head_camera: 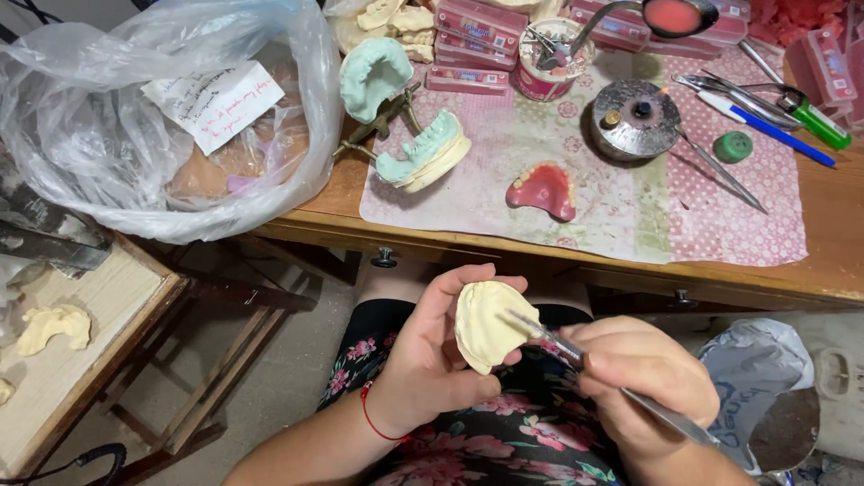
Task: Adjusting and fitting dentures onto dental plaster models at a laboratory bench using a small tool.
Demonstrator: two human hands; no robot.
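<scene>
Cream plaster dental cast (pixel 486 326) is sitting over the lap, left hand (pixel 430 360) fingers gripping it, while right hand (pixel 646 376) fingers are pinching a metal instrument (pixel 576 353) against its edge; light, steady strokes seem wisest. Pink denture (pixel 543 191) is lying on the bench (pixel 837 243).

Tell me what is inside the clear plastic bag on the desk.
Inside the clear plastic bag lies a white handwritten note, over brownish lumps and something pale violet. The crinkled, glaring film and the note hide the rest.
</scene>
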